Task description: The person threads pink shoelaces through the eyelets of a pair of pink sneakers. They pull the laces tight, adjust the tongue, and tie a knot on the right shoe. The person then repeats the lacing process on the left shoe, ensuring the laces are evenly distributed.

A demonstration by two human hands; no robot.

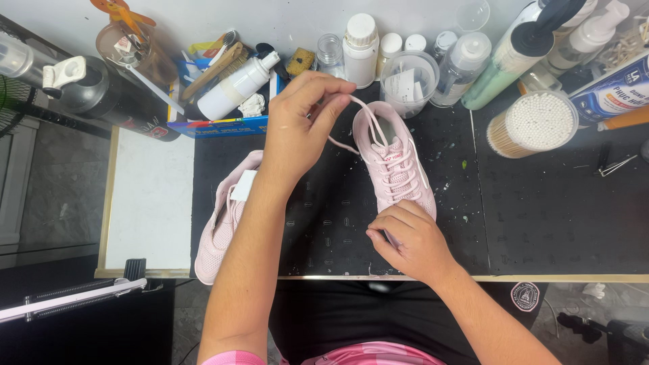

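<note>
We log: left hand (297,132) pinched shut on pink lace (368,122), drawing it taut; right hand (409,240) closed over pink shoe (395,165) toe (steadying it) on black mat (541,216); second shoe (226,223) beside.

Behind the pink shoe (395,162) stood a blue box (226,126), a white bottle (238,87) in it, and a white-and-blue tube (612,91) far right.

The left forearm (247,230) hides much of the second pink shoe (220,230); the right hand (409,240) covers the other shoe's (395,162) toe.
</note>
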